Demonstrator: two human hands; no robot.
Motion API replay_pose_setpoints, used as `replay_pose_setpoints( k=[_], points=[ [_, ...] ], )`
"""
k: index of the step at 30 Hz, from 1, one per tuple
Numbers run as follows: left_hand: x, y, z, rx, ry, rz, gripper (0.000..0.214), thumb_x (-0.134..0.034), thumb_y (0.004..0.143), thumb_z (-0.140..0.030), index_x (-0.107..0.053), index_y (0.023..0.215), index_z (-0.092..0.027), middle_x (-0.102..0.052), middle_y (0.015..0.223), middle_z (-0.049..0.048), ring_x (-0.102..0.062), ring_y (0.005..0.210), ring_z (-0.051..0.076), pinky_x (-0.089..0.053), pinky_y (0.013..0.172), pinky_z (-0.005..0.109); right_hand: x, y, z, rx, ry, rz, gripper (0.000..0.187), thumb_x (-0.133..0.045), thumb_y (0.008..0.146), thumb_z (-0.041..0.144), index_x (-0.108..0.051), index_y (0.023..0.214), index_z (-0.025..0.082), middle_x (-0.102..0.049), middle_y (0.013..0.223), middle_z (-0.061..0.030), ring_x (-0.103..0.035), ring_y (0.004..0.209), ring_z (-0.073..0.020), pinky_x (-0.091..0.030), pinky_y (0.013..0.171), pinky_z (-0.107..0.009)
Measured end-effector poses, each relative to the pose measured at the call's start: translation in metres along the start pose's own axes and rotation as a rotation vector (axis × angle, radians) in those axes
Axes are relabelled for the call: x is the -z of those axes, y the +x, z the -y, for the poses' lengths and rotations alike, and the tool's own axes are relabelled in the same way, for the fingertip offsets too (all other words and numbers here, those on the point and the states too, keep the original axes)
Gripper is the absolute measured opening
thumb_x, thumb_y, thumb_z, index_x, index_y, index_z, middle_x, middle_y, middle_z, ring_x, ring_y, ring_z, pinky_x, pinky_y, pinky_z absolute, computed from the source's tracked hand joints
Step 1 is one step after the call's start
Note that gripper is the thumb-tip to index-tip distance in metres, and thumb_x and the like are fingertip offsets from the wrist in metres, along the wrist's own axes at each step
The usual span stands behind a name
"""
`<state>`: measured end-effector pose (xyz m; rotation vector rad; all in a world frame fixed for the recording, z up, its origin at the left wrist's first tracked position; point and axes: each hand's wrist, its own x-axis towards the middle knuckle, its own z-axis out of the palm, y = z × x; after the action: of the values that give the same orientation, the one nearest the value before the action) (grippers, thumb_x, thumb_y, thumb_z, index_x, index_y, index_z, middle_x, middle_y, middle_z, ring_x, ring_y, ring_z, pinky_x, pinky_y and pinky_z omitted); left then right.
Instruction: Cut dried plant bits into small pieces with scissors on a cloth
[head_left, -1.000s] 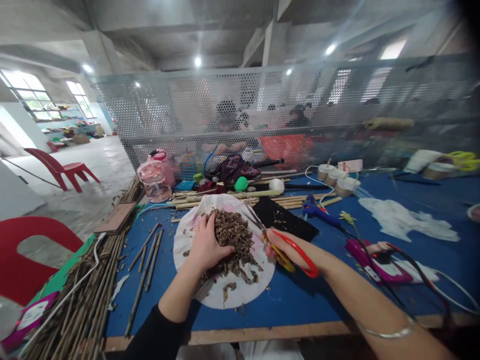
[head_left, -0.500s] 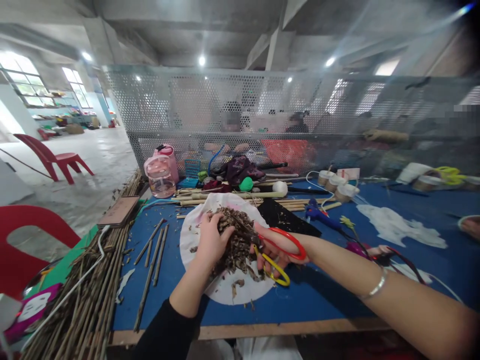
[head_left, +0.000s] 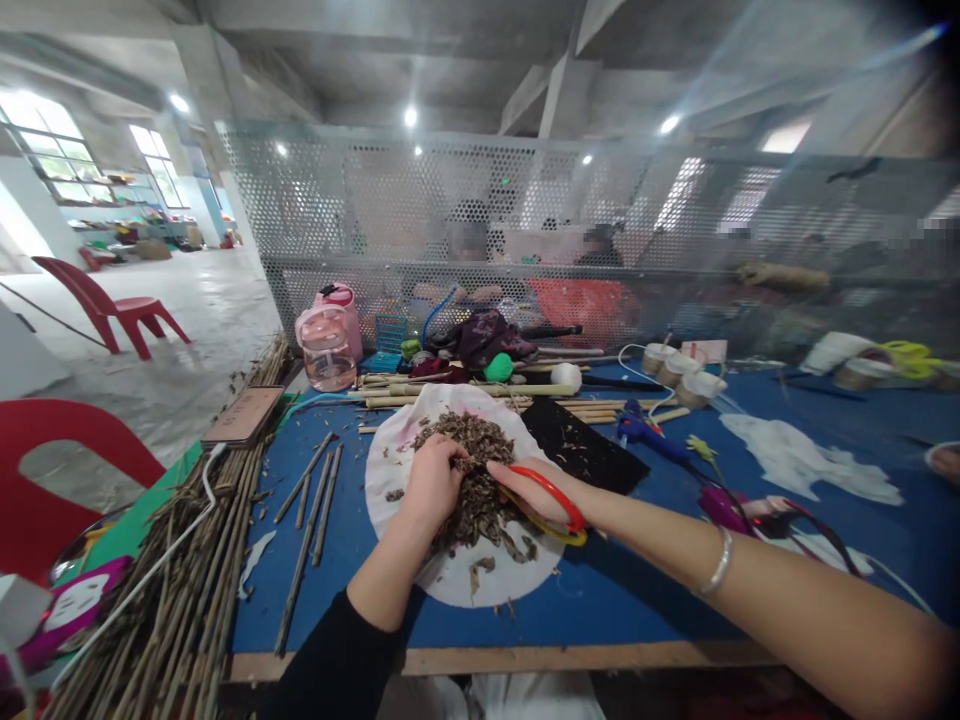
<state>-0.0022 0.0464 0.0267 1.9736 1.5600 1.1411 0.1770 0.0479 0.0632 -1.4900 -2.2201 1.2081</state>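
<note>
Our right hand [head_left: 538, 492], gripping scissors [head_left: 572, 515], edges nearer our curled left hand [head_left: 433, 487]. Can't tell if that's pinching; blades hidden.

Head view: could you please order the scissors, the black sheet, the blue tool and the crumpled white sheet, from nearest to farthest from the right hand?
1. Scissors: in the right hand.
2. Black sheet: just beyond it.
3. Blue tool: farther right.
4. Crumpled white sheet: far right.
</note>
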Motion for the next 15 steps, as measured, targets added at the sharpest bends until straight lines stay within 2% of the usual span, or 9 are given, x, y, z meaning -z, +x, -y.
replay_pose_setpoints(
  k=[2,4,6,10,11,13,15],
  points=[
    [0.001,0.0,-0.001,-0.004,-0.004,-0.013,0.023,-0.056,0.065,0.002,-0.067,0.074,-0.016,-0.062,0.085,0.0047,-0.058,0.083,0.017,-0.047,0.082,0.033,-0.001,-0.001,-0.005,0.083,-0.029,-0.035,0.063,-0.031,0.082,0.07,-0.051,0.055,0.016,-0.039,0.042,0.0035,-0.036,0.043,-0.009,-0.03,0.045,-0.023],
    [0.002,0.001,0.0,0.008,-0.016,-0.039,0.019,-0.059,0.067,0.0,-0.066,0.074,-0.016,-0.062,0.085,0.0048,-0.059,0.083,0.017,-0.047,0.082,0.033,-0.001,-0.004,-0.007,0.087,-0.004,-0.053,0.062,-0.032,0.083,0.068,-0.051,0.056,0.016,-0.038,0.042,0.0041,-0.035,0.043,-0.0084,-0.029,0.045,-0.022],
    [0.002,0.003,0.001,0.031,-0.03,-0.076,0.014,-0.062,0.068,-0.004,-0.066,0.075,-0.016,-0.063,0.085,0.0046,-0.059,0.084,0.018,-0.046,0.083,0.034,0.001,-0.008,-0.007,0.011,0.083,-0.032,0.061,-0.032,0.082,0.07,-0.051,0.059,0.016,-0.034,0.04,0.0059,-0.032,0.039,-0.0074,-0.027,0.041,-0.021],
    [0.002,0.005,0.002,0.103,-0.04,-0.098,0.011,-0.066,0.069,-0.01,-0.066,0.079,-0.016,-0.065,0.086,0.0044,-0.059,0.087,0.019,-0.046,0.083,0.034,0.008,-0.019,-0.007,-0.235,0.376,0.057,0.058,-0.035,0.078,0.074,-0.049,0.073,0.018,-0.029,0.04,0.0099,-0.022,0.032,-0.0053,-0.019,0.032,-0.018],
    [0.002,0.005,0.001,0.105,-0.046,-0.089,0.013,-0.066,0.07,-0.014,-0.066,0.082,-0.016,-0.065,0.089,0.0051,-0.059,0.089,0.019,-0.046,0.085,0.035,0.009,-0.022,-0.008,-0.275,0.454,0.088,0.058,-0.034,0.078,0.075,-0.049,0.075,0.019,-0.03,0.041,0.01,-0.022,0.031,-0.0052,-0.02,0.031,-0.017],
    [0.003,0.004,-0.001,0.089,-0.091,-0.075,0.03,-0.067,0.072,-0.025,-0.064,0.101,-0.016,-0.065,0.104,0.0081,-0.058,0.1,0.021,-0.044,0.091,0.036,0.012,-0.028,-0.01,-0.317,0.597,0.17,0.06,-0.028,0.079,0.076,-0.048,0.079,0.019,-0.034,0.043,0.0089,-0.028,0.032,-0.006,-0.026,0.032,-0.017],
    [0.008,0.002,-0.002,0.096,-0.159,-0.07,0.05,-0.059,0.079,-0.036,-0.051,0.125,-0.016,-0.059,0.121,0.0118,-0.054,0.111,0.023,-0.041,0.096,0.037,0.015,-0.035,-0.009,-0.337,0.68,0.246,0.064,-0.024,0.079,0.077,-0.049,0.083,0.019,-0.041,0.047,0.0061,-0.038,0.036,-0.008,-0.035,0.036,-0.018]
  ],
)
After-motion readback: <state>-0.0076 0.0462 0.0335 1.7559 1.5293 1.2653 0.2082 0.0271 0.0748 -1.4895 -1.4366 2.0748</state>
